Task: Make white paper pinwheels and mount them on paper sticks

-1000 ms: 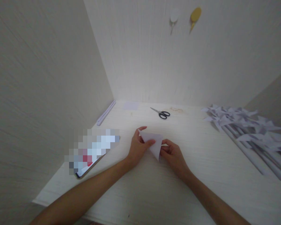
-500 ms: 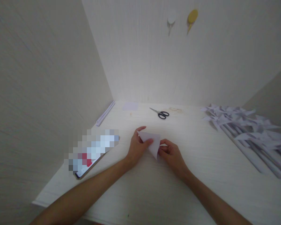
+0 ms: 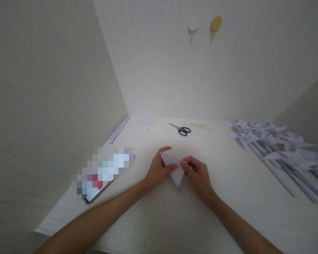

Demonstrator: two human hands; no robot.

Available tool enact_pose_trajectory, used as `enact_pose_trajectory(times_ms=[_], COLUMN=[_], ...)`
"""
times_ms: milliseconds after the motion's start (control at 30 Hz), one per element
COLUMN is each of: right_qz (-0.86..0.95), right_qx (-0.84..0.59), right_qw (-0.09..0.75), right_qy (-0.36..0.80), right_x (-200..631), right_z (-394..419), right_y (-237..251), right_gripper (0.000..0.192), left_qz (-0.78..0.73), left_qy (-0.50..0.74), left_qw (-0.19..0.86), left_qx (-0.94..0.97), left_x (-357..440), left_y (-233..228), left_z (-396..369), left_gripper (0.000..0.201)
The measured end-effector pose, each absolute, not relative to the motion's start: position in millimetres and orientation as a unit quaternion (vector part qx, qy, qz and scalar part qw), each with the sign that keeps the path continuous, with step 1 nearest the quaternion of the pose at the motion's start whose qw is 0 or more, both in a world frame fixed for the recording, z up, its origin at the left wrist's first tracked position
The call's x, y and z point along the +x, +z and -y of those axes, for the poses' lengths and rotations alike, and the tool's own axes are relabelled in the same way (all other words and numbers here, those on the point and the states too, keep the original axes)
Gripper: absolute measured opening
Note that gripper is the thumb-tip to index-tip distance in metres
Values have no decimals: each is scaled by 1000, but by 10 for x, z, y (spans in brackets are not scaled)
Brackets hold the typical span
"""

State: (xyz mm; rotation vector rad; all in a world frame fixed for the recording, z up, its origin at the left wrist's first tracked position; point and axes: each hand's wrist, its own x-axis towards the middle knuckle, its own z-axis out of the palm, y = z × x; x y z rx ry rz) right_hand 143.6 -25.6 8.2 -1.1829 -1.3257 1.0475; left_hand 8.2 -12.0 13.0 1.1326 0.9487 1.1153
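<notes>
Leftmost, a phone (image 3: 100,176) lies on the pale surface (image 3: 159,218) nr the left edge, w/ thin white strips (image 3: 119,128) farther back by the left wall. Mid-scene, the left hand (image 3: 159,171) & right hand (image 3: 198,174) meet over a folded white paper (image 3: 176,171), a triangle pointing toward the near side. Left fingers (image 3: 172,166) pinch its left side, thumb on top; right fingers (image 3: 187,164) pinch its right edge. Scissors (image 3: 180,129) sit farther back, apart from both hands. Far right: a pile of white paper pinwheels (image 3: 278,148) on sticks.
</notes>
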Motion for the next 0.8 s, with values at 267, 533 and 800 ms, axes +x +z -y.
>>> enact_pose_trajectory(times_ms=[267,533,800], right_qz=[584,626,658], right_qx=[-478,-491,-460], right_qw=[587,570,564], right_qy=[294,205,195], right_x=[1532,1506,1489], right_z=[262,324,368], right_y=[99,110,102], right_gripper=[11,13,9], left_qz=[-383,-394,-388], left_qy=[514,542,568], left_qw=[579,520,538], left_qx=[504,530,488], left_x=[15,-81,-61], left_y=[147,281,295], left_z=[54,30,55], left_gripper=[39,20,15])
